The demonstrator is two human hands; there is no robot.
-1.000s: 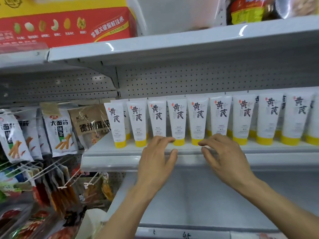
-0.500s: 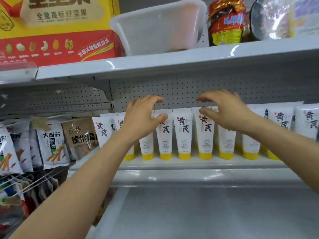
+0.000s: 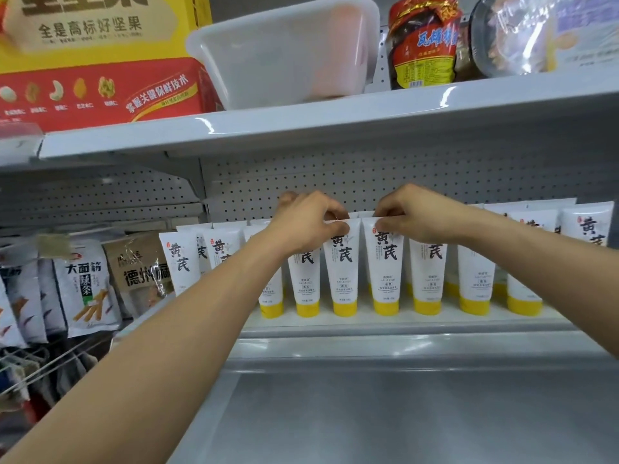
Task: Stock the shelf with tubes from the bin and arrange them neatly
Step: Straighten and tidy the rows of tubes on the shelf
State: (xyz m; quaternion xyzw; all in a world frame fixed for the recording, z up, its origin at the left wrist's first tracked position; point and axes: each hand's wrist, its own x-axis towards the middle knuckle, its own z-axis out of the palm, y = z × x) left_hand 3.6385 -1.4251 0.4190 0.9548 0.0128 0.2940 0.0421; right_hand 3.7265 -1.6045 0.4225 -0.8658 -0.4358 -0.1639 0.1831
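Note:
Several white tubes with yellow caps stand cap-down in rows on the grey shelf [image 3: 402,324]. My left hand [image 3: 306,221] pinches the top edge of one front-row tube [image 3: 343,272]. My right hand [image 3: 413,216] pinches the top edge of the neighbouring tube [image 3: 385,272]. Both tubes stand upright on the shelf. More tubes run to the right [image 3: 475,279] and to the left [image 3: 179,262]. The translucent bin [image 3: 288,51] sits on the shelf above; its contents are hidden.
A red and yellow nut box [image 3: 93,61] and a red jar [image 3: 423,45] stand on the upper shelf beside the bin. Snack bags [image 3: 85,289] hang on hooks at the left. A bare grey shelf [image 3: 402,413] lies below.
Both hands rose from the shelf's front edge to the tube tops and closed there, each pinching a tube's top edge. The view tilted upward.

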